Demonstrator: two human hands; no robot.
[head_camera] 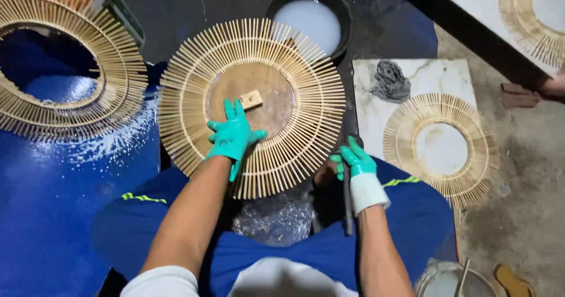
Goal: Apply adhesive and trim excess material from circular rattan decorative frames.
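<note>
**Gloved hands at a sunburst of bamboo sticks**

The left hand, in a green rubber glove, lies palm down with fingers spread on the round sunburst frame of pale bamboo sticks, pressing where the sticks meet the brown wooden centre disc; it grips nothing, the forearm reaching straight forward from the lap. A small pale wooden block sits on the disc just beside the fingertips. The frame rests in front of the person's knees, over the dark floor.

The right hand, also in a green glove (with a white cuff), is curled shut around a dark slender tool handle that points back toward the body, wrist bent at the frame's lower right edge.

A black bowl of milky white liquid stands just beyond the frame. To the right, a smaller bamboo stick ring lies on a white marble slab near a crumpled grey rag. Another large bamboo ring lies at the left on blue sheeting.
</note>
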